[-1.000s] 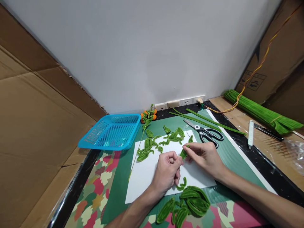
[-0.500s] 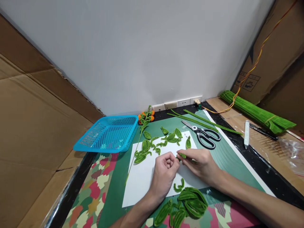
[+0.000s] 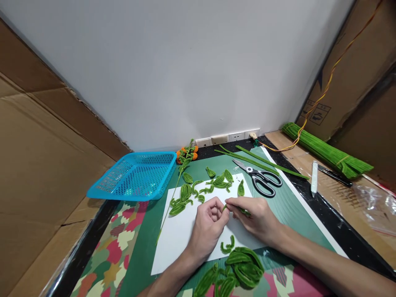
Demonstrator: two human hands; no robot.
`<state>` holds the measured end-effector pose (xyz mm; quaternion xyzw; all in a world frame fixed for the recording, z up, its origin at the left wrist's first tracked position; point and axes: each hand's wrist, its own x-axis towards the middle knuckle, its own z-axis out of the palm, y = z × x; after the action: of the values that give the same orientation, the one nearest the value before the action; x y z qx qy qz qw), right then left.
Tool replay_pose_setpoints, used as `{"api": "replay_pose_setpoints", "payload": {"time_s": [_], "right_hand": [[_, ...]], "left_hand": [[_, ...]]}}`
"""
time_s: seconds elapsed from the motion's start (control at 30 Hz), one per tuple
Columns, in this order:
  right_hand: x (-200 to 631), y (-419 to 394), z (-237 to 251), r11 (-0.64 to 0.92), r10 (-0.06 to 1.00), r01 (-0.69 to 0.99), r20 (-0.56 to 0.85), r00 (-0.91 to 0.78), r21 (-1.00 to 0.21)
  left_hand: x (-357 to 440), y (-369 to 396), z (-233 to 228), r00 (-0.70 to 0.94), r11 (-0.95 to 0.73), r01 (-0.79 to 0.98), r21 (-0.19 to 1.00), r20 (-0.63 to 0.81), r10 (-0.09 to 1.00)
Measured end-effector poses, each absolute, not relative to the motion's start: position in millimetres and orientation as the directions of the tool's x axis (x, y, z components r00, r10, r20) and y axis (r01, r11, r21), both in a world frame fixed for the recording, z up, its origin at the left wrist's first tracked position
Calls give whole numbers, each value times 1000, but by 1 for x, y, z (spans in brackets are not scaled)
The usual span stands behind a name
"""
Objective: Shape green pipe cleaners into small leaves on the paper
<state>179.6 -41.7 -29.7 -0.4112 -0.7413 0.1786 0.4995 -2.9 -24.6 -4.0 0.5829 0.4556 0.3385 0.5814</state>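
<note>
My left hand (image 3: 209, 225) and my right hand (image 3: 255, 216) meet over a white sheet of paper (image 3: 176, 243). Both are closed in a pinch on a green pipe cleaner piece (image 3: 225, 207), mostly hidden by the fingers. Beyond them, several leaf shapes bent from green pipe cleaner (image 3: 186, 192) and short curled bits lie on the paper and mat. Just in front of my hands rest two small curled pieces (image 3: 228, 247). A heap of larger pipe cleaner leaves (image 3: 247, 268) sits at the near edge of the paper.
Black-handled scissors (image 3: 261, 179) lie right of the paper on the green mat (image 3: 297, 214), near long green stems (image 3: 256, 161). A blue basket (image 3: 136, 196) stands left, beside a stem with orange flowers (image 3: 187, 154). At right are a pipe cleaner bundle (image 3: 324, 148) and a white cutter (image 3: 314, 179).
The view has shifted slightly, so the scene sits a little further left. My right fingers have turned downward slightly, and the green piece in the pinch now shows less.
</note>
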Motion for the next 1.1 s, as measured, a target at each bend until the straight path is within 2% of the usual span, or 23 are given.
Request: {"api": "replay_pose_setpoints", "payload": {"time_s": [0.1, 0.23, 0.4, 0.5, 0.7, 0.87, 1.1], "right_hand": [[179, -42, -32, 613, 773, 442, 614, -161, -655], [180, -43, -27, 586, 799, 389, 588, -129, -711], [182, -40, -17, 411, 910, 235, 413, -43, -881], [183, -39, -13, 328, 944, 119, 329, -14, -937], [183, -39, -10, 345, 936, 158, 351, 9, -925], [185, -37, -10, 341, 940, 156, 335, -60, -927], [183, -36, -14, 194, 977, -20, 195, -88, -981]], "left_hand": [[-3, -24, -3, 379, 131, 116, 985, -165, 911], [-2, -25, -3, 392, 178, 66, 982, -190, 900], [0, -24, -3, 369, 204, -11, 979, -186, 911], [0, -25, -4, 385, 189, 13, 982, -179, 905], [-1, -29, -1, 433, 114, 88, 990, -141, 890], [-1, -27, -1, 403, 85, 103, 991, -120, 907], [0, -25, -4, 373, 98, 88, 991, -124, 919]]}}
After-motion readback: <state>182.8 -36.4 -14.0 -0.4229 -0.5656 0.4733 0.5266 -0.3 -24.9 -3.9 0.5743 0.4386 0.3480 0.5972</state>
